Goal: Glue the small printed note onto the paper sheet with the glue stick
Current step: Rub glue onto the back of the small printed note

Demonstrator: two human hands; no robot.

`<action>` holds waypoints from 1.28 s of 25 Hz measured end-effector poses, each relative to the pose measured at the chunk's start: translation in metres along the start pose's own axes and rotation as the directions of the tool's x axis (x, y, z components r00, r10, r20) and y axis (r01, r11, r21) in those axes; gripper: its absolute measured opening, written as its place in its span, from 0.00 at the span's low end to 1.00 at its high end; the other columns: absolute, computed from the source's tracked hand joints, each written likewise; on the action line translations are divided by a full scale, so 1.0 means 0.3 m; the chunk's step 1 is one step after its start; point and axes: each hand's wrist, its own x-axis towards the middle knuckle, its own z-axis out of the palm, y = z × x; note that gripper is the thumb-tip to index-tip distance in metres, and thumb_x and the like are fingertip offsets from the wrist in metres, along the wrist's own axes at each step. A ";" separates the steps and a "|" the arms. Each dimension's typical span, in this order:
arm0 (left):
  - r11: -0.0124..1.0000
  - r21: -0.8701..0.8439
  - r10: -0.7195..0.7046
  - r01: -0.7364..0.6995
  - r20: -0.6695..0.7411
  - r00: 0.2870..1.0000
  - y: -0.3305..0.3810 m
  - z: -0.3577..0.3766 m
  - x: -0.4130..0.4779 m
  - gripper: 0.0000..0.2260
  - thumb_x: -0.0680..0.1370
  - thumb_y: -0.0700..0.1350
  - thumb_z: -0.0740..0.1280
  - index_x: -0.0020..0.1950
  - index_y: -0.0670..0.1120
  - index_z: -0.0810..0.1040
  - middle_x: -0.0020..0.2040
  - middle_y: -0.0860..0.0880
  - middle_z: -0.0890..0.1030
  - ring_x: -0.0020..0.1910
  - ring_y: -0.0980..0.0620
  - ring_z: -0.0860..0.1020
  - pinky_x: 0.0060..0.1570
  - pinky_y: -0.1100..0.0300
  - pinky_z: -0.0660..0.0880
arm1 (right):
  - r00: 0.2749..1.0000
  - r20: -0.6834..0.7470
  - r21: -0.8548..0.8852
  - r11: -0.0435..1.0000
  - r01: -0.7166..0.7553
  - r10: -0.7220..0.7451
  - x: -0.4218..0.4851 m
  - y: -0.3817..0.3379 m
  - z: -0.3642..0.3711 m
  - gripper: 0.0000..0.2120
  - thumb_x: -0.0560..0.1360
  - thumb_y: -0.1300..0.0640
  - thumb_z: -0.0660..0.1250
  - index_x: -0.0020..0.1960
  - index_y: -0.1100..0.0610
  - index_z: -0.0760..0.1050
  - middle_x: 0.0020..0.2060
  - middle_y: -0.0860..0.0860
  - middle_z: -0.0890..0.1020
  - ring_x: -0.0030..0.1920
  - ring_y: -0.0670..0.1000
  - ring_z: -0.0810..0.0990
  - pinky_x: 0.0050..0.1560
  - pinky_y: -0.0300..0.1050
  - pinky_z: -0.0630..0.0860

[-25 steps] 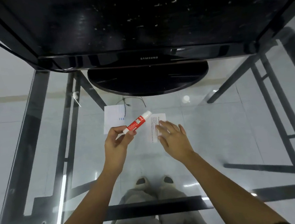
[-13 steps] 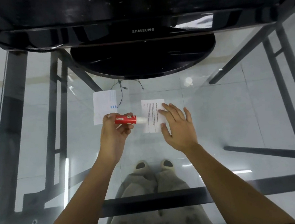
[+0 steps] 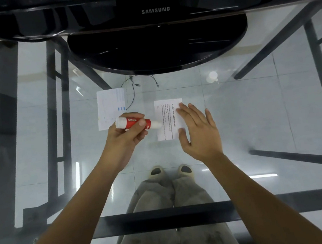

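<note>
The left grip [image 3: 127, 136] was curled round the glue stick [image 3: 130, 121], thumb across its red barrel, holding it nearly level above the glass table [image 3: 253, 113]. The stick's long axis ran left to right, with the white knob to the left and the pale working end to the right. That end was at the left edge of the small printed note [image 3: 166, 119]; whether it touched the paper could not be told. The note lay flat on the table just to the right of this grip, its lines of print running away from the person. The right grip [image 3: 198, 130] was spread, its straight fingers resting on the note's right margin, apparently to pin it. The left grip was therefore the nearer to the bare part of the note, and the coming stroke looked likely to carry the stick rightward across it. The paper sheet [image 3: 110, 106] lay beyond the left grip, apart from the note.
</note>
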 end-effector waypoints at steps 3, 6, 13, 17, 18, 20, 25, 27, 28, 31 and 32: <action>0.988 0.153 -0.010 0.005 0.032 0.999 0.001 -0.011 0.004 0.11 0.66 0.40 0.74 0.46 0.51 0.79 0.46 0.51 0.80 0.48 0.48 0.80 0.46 0.59 0.79 | 1.000 0.005 0.011 1.000 0.003 -0.003 -0.002 0.000 -0.001 0.25 0.76 0.48 0.56 0.72 0.53 0.61 0.73 0.49 0.63 0.74 0.52 0.58 0.72 0.49 0.45; 0.889 0.440 0.128 -0.128 0.031 0.991 0.019 -0.002 -0.008 0.09 0.67 0.46 0.74 0.45 0.55 0.79 0.43 0.56 0.82 0.44 0.50 0.82 0.41 0.66 0.78 | 1.000 0.008 0.014 1.000 0.004 -0.005 -0.003 -0.002 -0.002 0.26 0.76 0.47 0.54 0.72 0.54 0.61 0.73 0.50 0.63 0.74 0.52 0.58 0.72 0.48 0.46; 0.517 0.813 0.235 -0.267 0.165 0.958 0.006 0.023 0.008 0.13 0.68 0.55 0.72 0.45 0.47 0.79 0.45 0.59 0.80 0.39 0.66 0.80 0.39 0.73 0.76 | 1.000 0.002 0.018 1.000 0.004 -0.004 -0.003 -0.005 -0.002 0.26 0.76 0.47 0.56 0.72 0.53 0.61 0.73 0.50 0.64 0.73 0.52 0.59 0.72 0.49 0.46; 0.413 0.839 0.237 -0.355 0.277 0.931 0.006 0.033 0.011 0.11 0.69 0.54 0.72 0.46 0.50 0.77 0.46 0.60 0.77 0.38 0.71 0.77 0.37 0.79 0.71 | 1.000 0.000 0.015 1.000 0.001 -0.001 -0.001 -0.007 -0.001 0.26 0.76 0.46 0.56 0.72 0.54 0.61 0.72 0.50 0.64 0.73 0.53 0.60 0.72 0.50 0.47; 0.411 0.833 0.235 -0.372 0.297 0.925 0.009 0.034 0.013 0.11 0.69 0.54 0.72 0.45 0.50 0.77 0.47 0.60 0.77 0.39 0.71 0.77 0.37 0.79 0.71 | 1.000 0.001 0.016 1.000 0.003 -0.003 -0.001 -0.007 0.000 0.26 0.76 0.46 0.56 0.72 0.54 0.61 0.72 0.51 0.64 0.73 0.53 0.60 0.72 0.50 0.47; 0.498 0.784 0.252 -0.370 0.278 0.927 0.014 0.040 0.018 0.09 0.69 0.51 0.73 0.45 0.51 0.77 0.47 0.62 0.79 0.42 0.68 0.78 0.36 0.76 0.73 | 1.000 0.004 0.012 1.000 0.006 -0.006 -0.001 -0.004 0.001 0.26 0.76 0.46 0.56 0.72 0.53 0.61 0.73 0.50 0.64 0.73 0.53 0.59 0.72 0.50 0.47; 0.989 0.144 -0.046 0.036 0.065 0.997 0.024 0.032 0.030 0.05 0.70 0.45 0.71 0.46 0.49 0.81 0.36 0.58 0.80 0.30 0.57 0.73 0.32 0.68 0.71 | 1.000 0.003 0.003 1.000 0.006 -0.006 -0.001 -0.002 0.007 0.26 0.76 0.47 0.56 0.72 0.53 0.60 0.73 0.50 0.63 0.73 0.52 0.59 0.72 0.49 0.45; 0.988 0.118 -0.105 0.096 0.074 0.992 0.021 0.021 0.027 0.06 0.70 0.43 0.72 0.46 0.49 0.79 0.37 0.54 0.80 0.31 0.56 0.74 0.34 0.66 0.73 | 1.000 -0.005 0.001 1.000 0.006 -0.006 -0.002 0.000 0.010 0.26 0.76 0.47 0.56 0.72 0.53 0.61 0.73 0.50 0.63 0.73 0.52 0.59 0.72 0.49 0.45; 0.972 0.226 -0.080 0.066 0.050 0.996 0.019 0.018 0.026 0.07 0.70 0.43 0.72 0.45 0.49 0.77 0.39 0.52 0.81 0.33 0.54 0.77 0.35 0.65 0.75 | 1.000 -0.011 -0.003 1.000 0.007 -0.007 -0.001 0.000 0.010 0.26 0.76 0.47 0.57 0.72 0.54 0.61 0.73 0.50 0.64 0.73 0.52 0.59 0.72 0.49 0.45; 0.752 0.637 0.173 -0.170 0.059 0.983 0.012 0.018 0.006 0.06 0.72 0.45 0.71 0.43 0.47 0.75 0.39 0.54 0.81 0.36 0.55 0.81 0.35 0.68 0.76 | 0.999 -0.030 -0.003 1.000 0.014 -0.014 -0.001 0.002 0.012 0.25 0.76 0.49 0.57 0.72 0.55 0.62 0.72 0.50 0.65 0.73 0.52 0.60 0.72 0.49 0.47; 0.671 0.701 0.244 -0.241 0.098 0.965 0.011 0.020 -0.002 0.07 0.72 0.45 0.72 0.42 0.46 0.75 0.39 0.57 0.80 0.38 0.58 0.81 0.35 0.70 0.76 | 0.999 -0.034 0.000 1.000 0.016 -0.016 -0.002 0.002 0.012 0.25 0.76 0.49 0.57 0.72 0.55 0.62 0.72 0.50 0.65 0.73 0.52 0.60 0.72 0.49 0.47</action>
